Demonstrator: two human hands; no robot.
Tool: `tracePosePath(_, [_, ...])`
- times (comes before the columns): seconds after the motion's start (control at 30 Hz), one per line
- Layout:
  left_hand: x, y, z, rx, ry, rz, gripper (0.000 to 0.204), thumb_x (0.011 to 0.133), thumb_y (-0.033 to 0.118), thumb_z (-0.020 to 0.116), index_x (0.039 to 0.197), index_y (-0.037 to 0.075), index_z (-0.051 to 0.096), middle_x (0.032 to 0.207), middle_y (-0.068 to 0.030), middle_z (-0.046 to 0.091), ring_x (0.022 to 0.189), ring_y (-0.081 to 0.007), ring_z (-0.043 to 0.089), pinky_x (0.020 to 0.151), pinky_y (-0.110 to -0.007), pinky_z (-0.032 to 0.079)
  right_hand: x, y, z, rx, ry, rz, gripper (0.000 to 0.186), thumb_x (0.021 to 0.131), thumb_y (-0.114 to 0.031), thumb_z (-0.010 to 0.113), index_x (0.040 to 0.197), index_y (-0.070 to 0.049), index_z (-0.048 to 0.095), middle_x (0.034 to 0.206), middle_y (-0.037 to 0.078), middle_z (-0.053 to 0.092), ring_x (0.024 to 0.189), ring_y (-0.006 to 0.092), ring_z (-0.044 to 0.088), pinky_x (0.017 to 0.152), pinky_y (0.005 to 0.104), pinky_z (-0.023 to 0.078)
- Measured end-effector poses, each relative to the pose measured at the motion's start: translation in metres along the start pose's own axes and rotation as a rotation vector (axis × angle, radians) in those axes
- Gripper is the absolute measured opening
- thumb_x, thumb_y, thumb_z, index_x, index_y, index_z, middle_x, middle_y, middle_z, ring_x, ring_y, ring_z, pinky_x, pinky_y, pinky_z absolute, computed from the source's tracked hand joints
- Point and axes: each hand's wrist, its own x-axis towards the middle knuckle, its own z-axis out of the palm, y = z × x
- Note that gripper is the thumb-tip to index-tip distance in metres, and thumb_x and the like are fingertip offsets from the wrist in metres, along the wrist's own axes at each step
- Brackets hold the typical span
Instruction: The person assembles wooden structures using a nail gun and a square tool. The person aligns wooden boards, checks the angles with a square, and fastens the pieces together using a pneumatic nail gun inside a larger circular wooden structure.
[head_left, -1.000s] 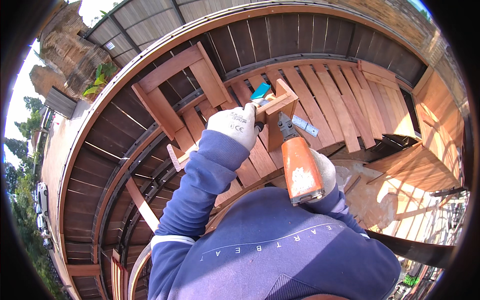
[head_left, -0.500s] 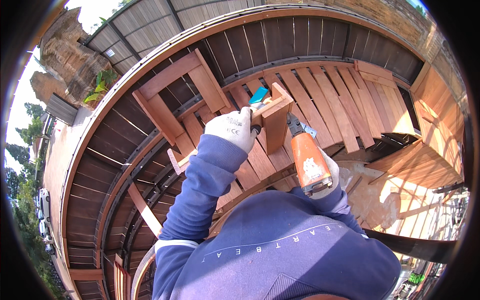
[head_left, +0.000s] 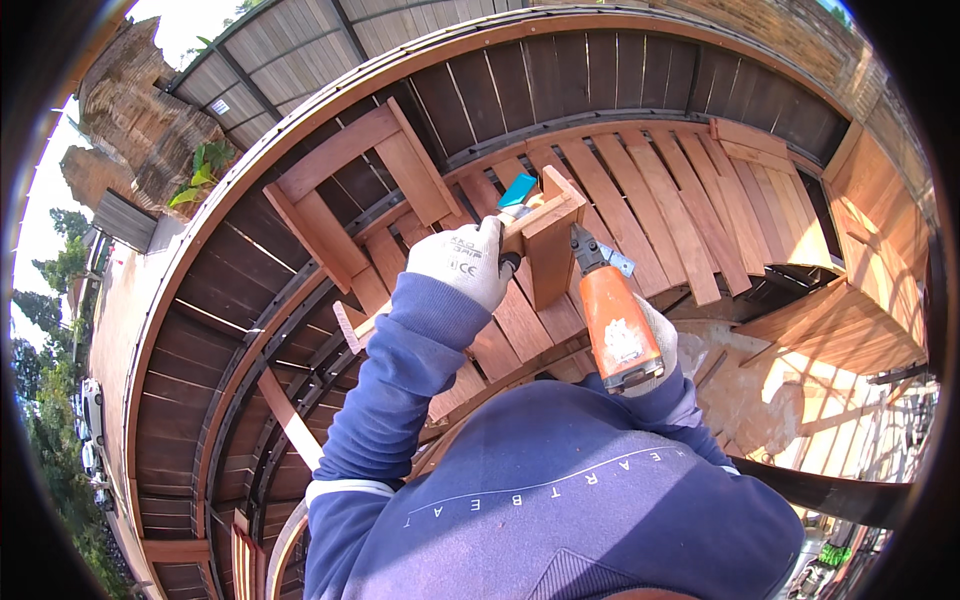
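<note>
A small reddish-brown wooden assembly of joined boards point(head_left: 551, 262) is positioned above the near edge of a curved bench seat of reddish wooden slats point(head_left: 645, 215); whether it bears on the slats cannot be determined. The left hand point(head_left: 462, 262), in a white printed work glove, is closed on the left end of the assembly, with a short dark cylindrical part point(head_left: 511, 261) protruding beside the palm. A flat teal piece point(head_left: 518, 188) is located just beyond the fingers. The right hand point(head_left: 662, 345), also gloved in white, holds an orange-bodied nail gun with a dark metal nose point(head_left: 621, 330); its fingers are largely hidden behind the housing. The nose is aligned with the right-hand face of the assembly; contact cannot be confirmed. A silvery-blue perforated metal part point(head_left: 618, 261) is visible beside the nose. To the left, an open rectangular frame of reddish boards point(head_left: 332, 157) leans against the curved backrest of dark vertical planks point(head_left: 572, 75). Upright reddish-brown wooden panels point(head_left: 878, 240) stand at the far right of the bench.
</note>
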Motion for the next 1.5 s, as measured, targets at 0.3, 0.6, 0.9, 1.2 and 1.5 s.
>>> tracePosePath(0.3, [0.0,0.002,-0.002,-0.002,0.004,-0.025,0.035,0.09,0.035,0.067,0.107,0.006,0.06,0.087,-0.0178,0.071,0.083,-0.0325,0.071,0.074,-0.041,0.056,-0.001,0.001,-0.003,0.119,-0.001,0.055,0.051,0.089,-0.012,0.07,0.134,0.006,0.054,0.114,0.014,0.069,0.101,0.018,0.069,0.087,0.0304,0.055])
tracePosePath(0.6, [0.0,0.001,-0.002,-0.031,0.002,-0.044,0.035,0.089,0.035,0.068,0.108,0.006,0.061,0.088,-0.0174,0.071,0.084,-0.0324,0.071,0.076,-0.042,0.056,0.006,-0.008,-0.002,0.237,-0.006,0.1,0.052,0.09,-0.015,0.07,0.135,0.006,0.053,0.117,0.014,0.068,0.104,0.019,0.068,0.089,0.0311,0.055])
tracePosePath(0.9, [0.0,0.0,0.002,0.013,0.01,-0.003,0.035,0.09,0.034,0.067,0.108,0.006,0.061,0.088,-0.0168,0.071,0.083,-0.0322,0.071,0.074,-0.041,0.056,0.003,0.009,-0.007,0.181,0.015,0.067,0.052,0.088,-0.015,0.072,0.132,0.006,0.056,0.114,0.015,0.069,0.101,0.0196,0.069,0.088,0.0307,0.055])
tracePosePath(1.2, [-0.001,0.004,0.0,-0.016,0.003,-0.038,0.035,0.09,0.034,0.068,0.11,0.006,0.061,0.09,-0.0171,0.071,0.086,-0.0323,0.071,0.077,-0.042,0.055,0.003,0.023,-0.029,0.249,0.022,0.138,0.049,0.091,-0.008,0.066,0.137,0.003,0.053,0.121,0.014,0.067,0.103,0.0197,0.068,0.088,0.0321,0.056])
tracePosePath(1.5, [-0.037,0.005,-0.012,-0.055,0.393,0.029,0.058,0.083,0.028,0.073,0.132,0.003,0.055,0.117,-0.0167,0.063,0.106,-0.0318,0.063,0.095,-0.041,0.048,0.077,0.003,-0.091,-0.9,0.023,-0.058,0.057,0.08,-0.012,0.075,0.134,-0.008,0.057,0.097,0.021,0.07,0.09,0.0368,0.07,0.079,0.0396,0.056])
